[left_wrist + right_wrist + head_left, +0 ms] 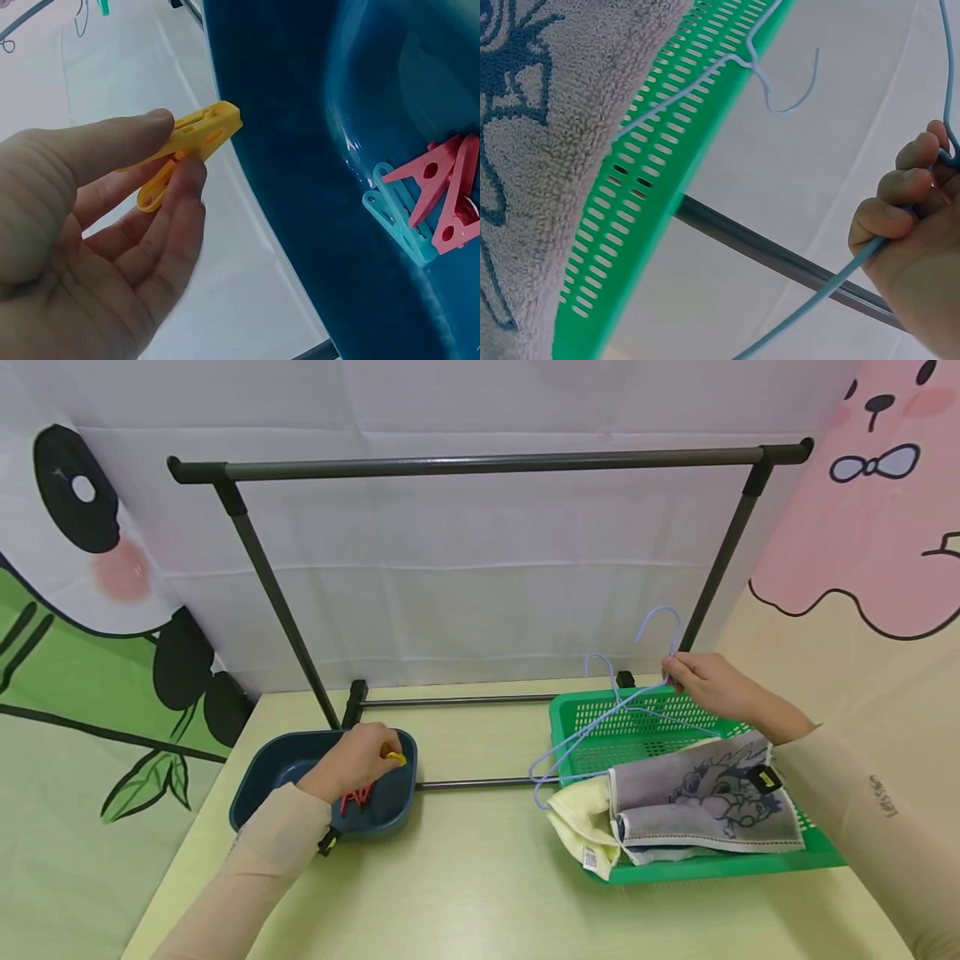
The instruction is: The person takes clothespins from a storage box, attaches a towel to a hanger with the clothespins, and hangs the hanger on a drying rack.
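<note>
Head view takes in two hands, two wire hangers, one basin, one basket and one rack. The left hand pinches one yellow clothespin between thumb and fingers, above the right part of the dark blue basin. Lying in that basin are one turquoise clothespin and some red clothespins; these overlap and run to the left wrist view's edge, so I cannot tell their exact number. The right hand grips one pale blue hanger near its neck, hook upward, over the back of the green basket. The second hanger, also pale blue, lies across the basket, its hook reaching beyond the back rim. Two textiles fill the front of the basket: one grey terry towel with a blue cartoon drawing, and one pale yellow cloth with a white label, spilling over the front left corner.

One dark metal garment rack stands with one top bar, two slanting uprights and two low bars, the basin by its left foot and the basket at its right. All this rests on a light yellow-green tabletop. Behind hangs a creased whitish backdrop, with a large black-eyed cartoon figure at left and a pink one wearing a bow tie at right.
</note>
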### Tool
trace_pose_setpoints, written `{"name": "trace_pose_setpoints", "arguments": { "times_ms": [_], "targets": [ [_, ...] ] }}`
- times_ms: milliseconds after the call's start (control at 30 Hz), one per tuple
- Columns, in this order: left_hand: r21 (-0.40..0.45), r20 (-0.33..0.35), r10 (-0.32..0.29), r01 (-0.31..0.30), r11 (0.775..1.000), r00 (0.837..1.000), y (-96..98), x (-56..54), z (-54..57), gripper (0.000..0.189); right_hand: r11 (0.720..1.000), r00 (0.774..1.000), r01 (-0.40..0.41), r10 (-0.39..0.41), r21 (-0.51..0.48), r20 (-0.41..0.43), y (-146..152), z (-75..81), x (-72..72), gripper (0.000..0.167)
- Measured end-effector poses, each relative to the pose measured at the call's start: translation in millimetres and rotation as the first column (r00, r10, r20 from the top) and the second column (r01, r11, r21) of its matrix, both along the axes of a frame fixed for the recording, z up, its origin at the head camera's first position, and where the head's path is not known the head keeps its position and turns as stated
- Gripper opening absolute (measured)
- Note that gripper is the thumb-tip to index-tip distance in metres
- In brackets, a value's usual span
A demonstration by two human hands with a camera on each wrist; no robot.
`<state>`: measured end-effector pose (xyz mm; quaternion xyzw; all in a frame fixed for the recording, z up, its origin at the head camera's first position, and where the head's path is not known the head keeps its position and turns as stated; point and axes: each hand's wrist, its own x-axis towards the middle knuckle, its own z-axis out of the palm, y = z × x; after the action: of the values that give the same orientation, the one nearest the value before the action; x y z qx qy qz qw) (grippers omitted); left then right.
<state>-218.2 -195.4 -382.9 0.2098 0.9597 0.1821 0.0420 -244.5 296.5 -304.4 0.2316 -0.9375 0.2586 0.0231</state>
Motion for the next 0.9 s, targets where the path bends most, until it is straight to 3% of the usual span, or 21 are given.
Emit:
{"name": "trace_pose_setpoints", "arguments": {
  "times_ms": [400, 733, 900],
  "targets": [
    [0.008, -0.016, 0.022, -0.022, 1.0, 1.0, 4.5, 1.1, -0.6, 0.013, 1.0, 0.997, 0.003, -0.001, 0.026, -0.079, 2, 17.2, 3.2, 0.033],
    [0.11, -0.071, -0.005, 0.013, 0.994, 0.997, 12.6, 1.5, -3.9, 0.007, 1.0, 0.992, 0.02, -0.019, 0.01, -0.121, 5, 27.0, 3.5, 0.032],
    [0.117, -0.087, 0.007, 0.003, 0.993, 0.996, 18.0, 3.1, -0.3, 0.009, 0.997, 0.988, 0.083, -0.081, 0.007, -0.133, 8, 30.0, 4.7, 0.035]
  ]
}}
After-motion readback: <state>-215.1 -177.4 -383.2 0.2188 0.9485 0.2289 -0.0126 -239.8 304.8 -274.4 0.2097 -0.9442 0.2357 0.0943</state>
